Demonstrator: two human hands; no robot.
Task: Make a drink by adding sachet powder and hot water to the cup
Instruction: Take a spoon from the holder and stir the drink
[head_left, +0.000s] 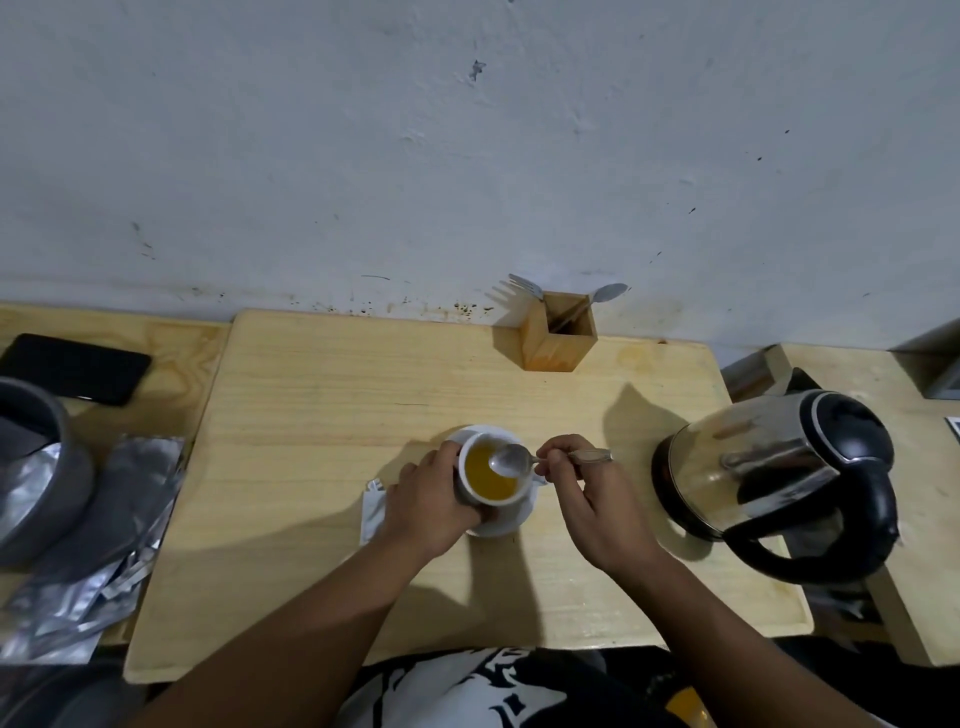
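Cup (490, 473) sat on saucer (500, 519) mid-tabletop (332, 415), left hand (434, 506) against its left side, right hand (587, 499) just right, holding spoon (511, 461) over the cup. Sachet (374, 512) lay left of the saucer, kettle (779, 478) well right, cutlery box (558, 330) behind at the wall. Foil packets (98, 545), pot (31, 467) and phone (72, 368) sat far left.

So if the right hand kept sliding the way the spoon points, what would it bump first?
Probably the cup. The right hand holds the spoon pointing left, its bowl already over the drink, so the fingers would meet the cup's near rim first, then the left hand behind it.
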